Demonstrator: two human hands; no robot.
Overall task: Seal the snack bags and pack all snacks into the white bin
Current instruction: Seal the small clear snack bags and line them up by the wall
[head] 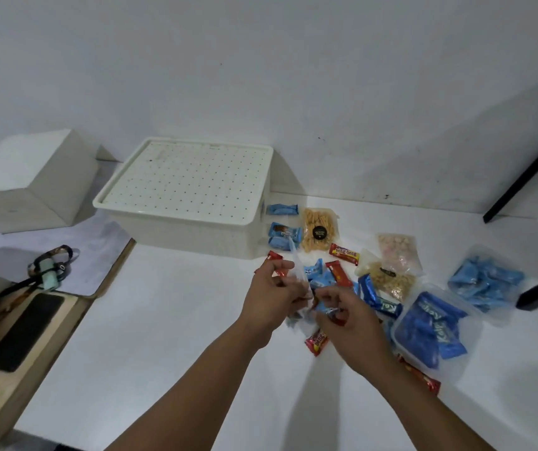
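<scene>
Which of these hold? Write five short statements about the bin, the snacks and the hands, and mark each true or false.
1. The white bin has its lid on. True.
2. The phone lies inside the bin. False: it lies on the wooden board at left.
3. Both the left hand and the right hand hold a clear bag. True.
4. All snacks are packed. False: they lie on the table.
5. The red Beng-Beng bar lies right of the bin. True.

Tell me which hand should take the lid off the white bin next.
Left, probably. The left hand is nearer the lidded white bin; the right hand sits farther away, over the snacks.
</scene>
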